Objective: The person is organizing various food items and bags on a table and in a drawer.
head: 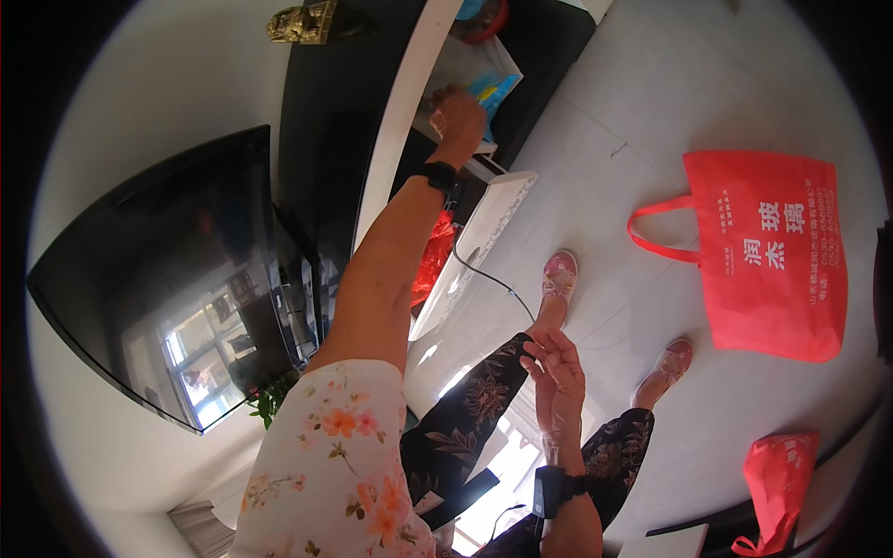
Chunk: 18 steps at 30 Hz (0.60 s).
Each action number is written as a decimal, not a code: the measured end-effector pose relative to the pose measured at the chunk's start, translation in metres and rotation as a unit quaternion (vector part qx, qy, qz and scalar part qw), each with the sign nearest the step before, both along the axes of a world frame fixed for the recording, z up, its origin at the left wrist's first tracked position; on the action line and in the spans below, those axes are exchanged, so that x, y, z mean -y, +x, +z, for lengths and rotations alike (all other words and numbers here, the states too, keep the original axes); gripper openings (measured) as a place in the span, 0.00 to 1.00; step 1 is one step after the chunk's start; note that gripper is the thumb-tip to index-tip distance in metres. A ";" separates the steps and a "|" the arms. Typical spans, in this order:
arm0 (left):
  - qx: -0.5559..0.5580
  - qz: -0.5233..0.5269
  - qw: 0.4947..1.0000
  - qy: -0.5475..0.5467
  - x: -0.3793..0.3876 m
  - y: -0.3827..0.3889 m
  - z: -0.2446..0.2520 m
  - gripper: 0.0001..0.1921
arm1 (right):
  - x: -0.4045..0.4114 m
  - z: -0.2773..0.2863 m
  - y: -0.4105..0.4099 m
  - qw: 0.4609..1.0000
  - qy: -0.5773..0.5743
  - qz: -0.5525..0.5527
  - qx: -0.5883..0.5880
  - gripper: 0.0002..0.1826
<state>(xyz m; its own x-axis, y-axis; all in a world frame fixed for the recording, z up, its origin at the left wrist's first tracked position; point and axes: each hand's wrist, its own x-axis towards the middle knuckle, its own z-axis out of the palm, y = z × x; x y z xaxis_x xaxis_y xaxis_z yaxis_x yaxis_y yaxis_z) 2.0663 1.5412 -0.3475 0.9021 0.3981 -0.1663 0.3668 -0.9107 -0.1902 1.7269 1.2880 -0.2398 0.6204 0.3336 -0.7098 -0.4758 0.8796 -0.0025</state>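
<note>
My left hand [457,118] reaches into an open compartment of the TV cabinet, its fingers curled over a pale surface beside a blue and yellow package [495,94]. What its fingertips touch is hidden. Below that forearm a red plastic bag [434,258] lies inside an open drawer, whose white front [481,244] has a patterned edge. My right hand [558,380] hangs over my legs, fingers apart and slightly bent, with nothing in it. Each wrist wears a black strap; a dark cable runs from near the left one.
A television [174,279] stands at the left, near the black cabinet top [335,118] with a golden figurine [300,24]. A red tote bag [771,258] bearing writing lies on the tiled floor, right of my pink shoes [560,272]. A smaller red bag [778,481] is at lower right.
</note>
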 end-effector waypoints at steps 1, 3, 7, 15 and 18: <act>-0.009 0.008 1.000 -0.018 0.000 0.003 -0.003 0.30 | -0.001 0.000 0.000 1.000 0.000 0.002 -0.001 0.20; 0.006 -0.036 0.999 0.030 0.007 0.009 -0.009 0.33 | -0.002 -0.001 -0.001 1.000 0.001 0.004 -0.003 0.20; 0.109 -0.188 0.961 0.169 0.033 0.008 -0.014 0.29 | -0.002 -0.007 -0.002 1.000 -0.003 0.004 -0.013 0.21; 0.156 -0.244 0.916 0.277 0.020 0.019 -0.030 0.30 | -0.009 -0.010 0.000 1.000 0.006 0.001 -0.016 0.21; 0.145 -0.260 0.914 0.275 0.007 0.020 -0.033 0.28 | -0.009 -0.013 -0.002 1.000 0.006 -0.004 -0.019 0.20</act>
<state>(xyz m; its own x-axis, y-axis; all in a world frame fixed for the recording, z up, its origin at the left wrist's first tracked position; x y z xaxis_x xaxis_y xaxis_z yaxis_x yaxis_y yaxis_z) 2.0860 1.5343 -0.3809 0.9677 -0.1447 0.2063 0.0198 -0.7726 -0.6346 1.7252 1.2966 -0.2532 0.5955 0.3381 -0.7287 -0.4691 0.8828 0.0262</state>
